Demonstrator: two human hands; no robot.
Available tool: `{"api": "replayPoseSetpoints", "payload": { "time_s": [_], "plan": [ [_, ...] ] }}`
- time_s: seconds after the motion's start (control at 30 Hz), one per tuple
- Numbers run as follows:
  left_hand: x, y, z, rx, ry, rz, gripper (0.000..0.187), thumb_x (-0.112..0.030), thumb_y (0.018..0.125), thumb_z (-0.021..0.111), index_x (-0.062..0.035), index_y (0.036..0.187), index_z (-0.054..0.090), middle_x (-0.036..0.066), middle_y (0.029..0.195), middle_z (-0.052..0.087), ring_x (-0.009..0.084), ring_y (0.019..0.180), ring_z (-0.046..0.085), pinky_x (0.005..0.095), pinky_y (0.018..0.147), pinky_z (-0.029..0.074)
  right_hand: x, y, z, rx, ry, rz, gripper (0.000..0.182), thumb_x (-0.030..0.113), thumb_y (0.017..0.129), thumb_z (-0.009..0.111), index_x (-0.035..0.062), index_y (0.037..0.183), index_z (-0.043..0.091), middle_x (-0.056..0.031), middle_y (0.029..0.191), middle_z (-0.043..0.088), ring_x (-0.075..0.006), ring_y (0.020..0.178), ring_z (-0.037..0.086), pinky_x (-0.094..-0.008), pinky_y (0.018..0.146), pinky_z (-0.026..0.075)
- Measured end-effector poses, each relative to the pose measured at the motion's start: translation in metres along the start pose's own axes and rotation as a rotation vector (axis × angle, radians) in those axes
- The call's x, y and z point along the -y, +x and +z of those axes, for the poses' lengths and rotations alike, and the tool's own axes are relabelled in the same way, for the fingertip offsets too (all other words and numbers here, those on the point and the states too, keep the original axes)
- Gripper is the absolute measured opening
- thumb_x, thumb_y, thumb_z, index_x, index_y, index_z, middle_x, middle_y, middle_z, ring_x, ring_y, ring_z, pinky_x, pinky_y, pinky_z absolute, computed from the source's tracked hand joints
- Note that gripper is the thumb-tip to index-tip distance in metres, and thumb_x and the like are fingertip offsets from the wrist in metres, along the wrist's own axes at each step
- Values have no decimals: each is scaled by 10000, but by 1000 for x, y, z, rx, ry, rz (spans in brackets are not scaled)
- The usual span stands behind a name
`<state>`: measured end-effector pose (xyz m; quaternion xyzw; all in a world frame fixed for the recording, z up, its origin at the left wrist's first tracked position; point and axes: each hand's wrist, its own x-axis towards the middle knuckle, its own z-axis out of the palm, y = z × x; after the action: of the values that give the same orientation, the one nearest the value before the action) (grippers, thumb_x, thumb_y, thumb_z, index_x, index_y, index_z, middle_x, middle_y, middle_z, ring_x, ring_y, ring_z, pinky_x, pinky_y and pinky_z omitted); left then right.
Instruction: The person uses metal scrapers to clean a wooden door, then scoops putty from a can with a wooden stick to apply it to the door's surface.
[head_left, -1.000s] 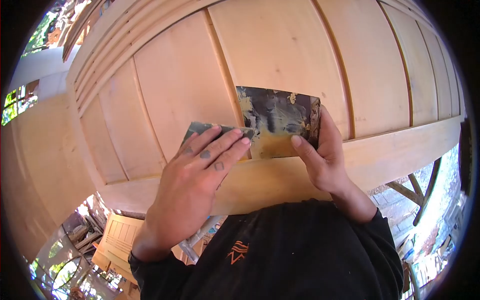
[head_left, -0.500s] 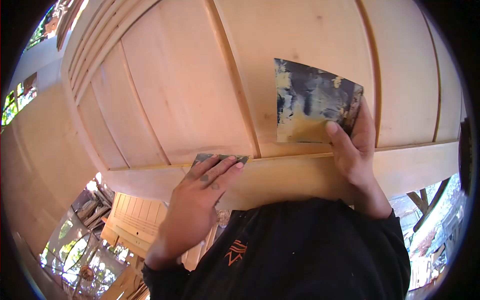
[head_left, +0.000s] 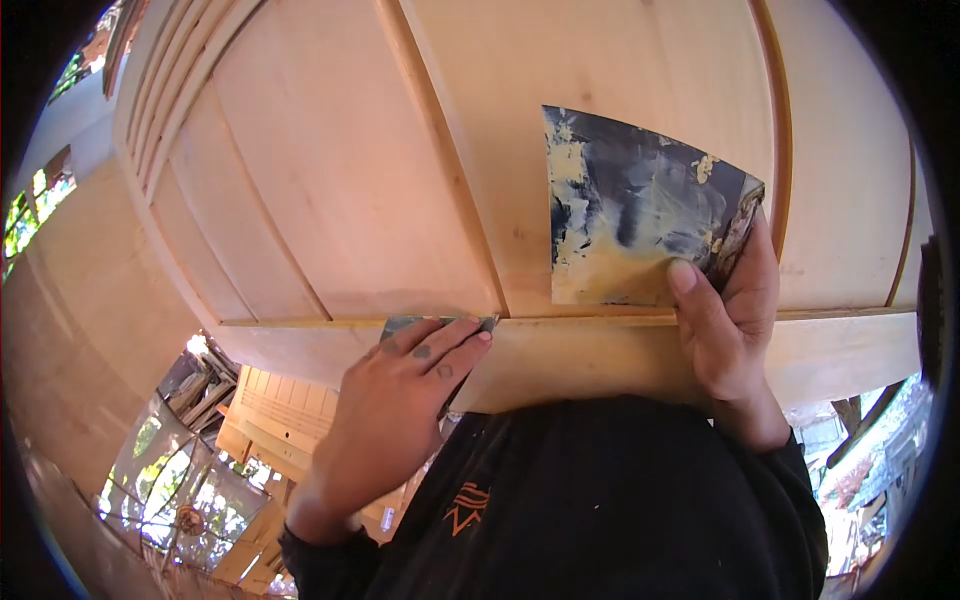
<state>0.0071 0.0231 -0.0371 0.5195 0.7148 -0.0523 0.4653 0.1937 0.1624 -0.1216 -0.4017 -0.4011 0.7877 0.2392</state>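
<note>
A dark, thin putty scraper (head_left: 403,326) lies under the fingers of my left hand (head_left: 395,405), which presses it to the lower edge of a pale wooden panel. Its right tip is near the foot of a vertical strip (head_left: 450,160); my fingers hide most of the blade. In my right hand (head_left: 735,330) is a flat dark putty plate (head_left: 630,205), smeared with cream and yellowish filler. My thumb rests on its face and the fingers go behind it. The plate is held up in front of the panel (head_left: 320,170).
A plain wooden rail (head_left: 590,355) runs along the panel's near edge, close to my body. Curved slats (head_left: 180,90) are at upper left. Another slatted wooden piece (head_left: 270,410) stands below left, near stacked lumber. A large brown board (head_left: 90,330) is at far left.
The putty plate has come slightly nearer to me and to the right. My left hand stays at the panel's lower edge with the scraper, having shifted only a little. The view has moved slightly.
</note>
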Motion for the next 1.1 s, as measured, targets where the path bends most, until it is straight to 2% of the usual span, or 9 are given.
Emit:
{"api": "replayPoseSetpoints", "payload": {
  "time_s": [0.37, 0.47, 0.5, 0.6, 0.7, 0.83, 0.93, 1.07, 1.1],
  "plan": [
    [21, 17, -50, 324, -190, 85, 448, 123, 645, 498, -46, 1042, 617, 115, 1066, 629, 321, 1005, 581, 364, 865, 467, -4, 7, -9, 64, -42, -164, 492, -38, 850, 484, -84, 1296, 282, -119, 1167, 499, -152, 1075, 477, -267, 934, 358],
    [6, 14, -69, 130, -9, 72, 377, 101, 671, 531, -45, 1002, 636, 102, 1016, 647, 317, 967, 601, 365, 843, 482, -8, 5, -7, 53, -80, -201, 496, -40, 849, 484, -86, 1298, 280, -123, 1169, 501, -156, 1077, 480, -268, 936, 358],
    [10, 12, -73, 148, 152, 127, 520, 135, 607, 493, -57, 1078, 599, 98, 1084, 620, 288, 1008, 575, 363, 834, 479, -7, 5, -7, 57, -79, -189, 502, -39, 849, 488, -87, 1301, 277, -124, 1171, 501, -158, 1078, 482, -270, 937, 359],
    [8, 16, -67, 90, 213, 158, 378, 77, 691, 544, -55, 1036, 624, 123, 1033, 636, 314, 969, 597, 384, 826, 493, -6, 5, -7, 54, -91, -167, 518, -35, 850, 499, -89, 1310, 267, -124, 1178, 501, -163, 1084, 482, -275, 943, 361],
    [17, 13, -62, 111, 37, 105, 381, 55, 714, 554, -24, 1084, 601, 125, 1036, 641, 286, 970, 610, 365, 847, 487, -10, 4, -5, 21, -68, -139, 535, -29, 854, 505, -86, 1323, 255, -119, 1192, 495, -162, 1101, 472, -278, 953, 356],
    [36, 2, -62, -13, -833, -274, 391, 34, 823, 503, 46, 1214, 500, 103, 1052, 625, 118, 981, 559, 258, 863, 436, -9, 4, 1, 50, 69, -51, 534, -26, 855, 506, -67, 1328, 263, -104, 1200, 490, -149, 1114, 459, -272, 955, 351],
    [39, -6, -54, -141, -1056, -227, 383, 8, 833, 521, 77, 1209, 488, 104, 1033, 627, 132, 958, 573, 252, 863, 432, -6, 2, 13, 94, 126, 6, 515, -24, 853, 507, -51, 1317, 287, -85, 1177, 499, -136, 1090, 470, -265, 935, 364],
    [26, -18, -43, -357, -859, -103, 378, -6, 841, 518, 78, 1208, 488, 119, 1059, 615, 134, 987, 558, 271, 877, 434, -9, -9, 30, 93, 275, 143, 501, -31, 842, 512, -35, 1301, 312, -60, 1133, 514, -115, 1040, 489, -254, 899, 385],
    [26, -23, -38, -414, -766, -18, 377, 6, 837, 511, 71, 1208, 487, 166, 1128, 581, 200, 1042, 557, 308, 900, 435, -10, -10, 34, 103, 320, 167, 514, -51, 830, 508, -23, 1304, 312, -66, 1131, 523, -115, 1013, 512, -255, 867, 417]
  ]
}}
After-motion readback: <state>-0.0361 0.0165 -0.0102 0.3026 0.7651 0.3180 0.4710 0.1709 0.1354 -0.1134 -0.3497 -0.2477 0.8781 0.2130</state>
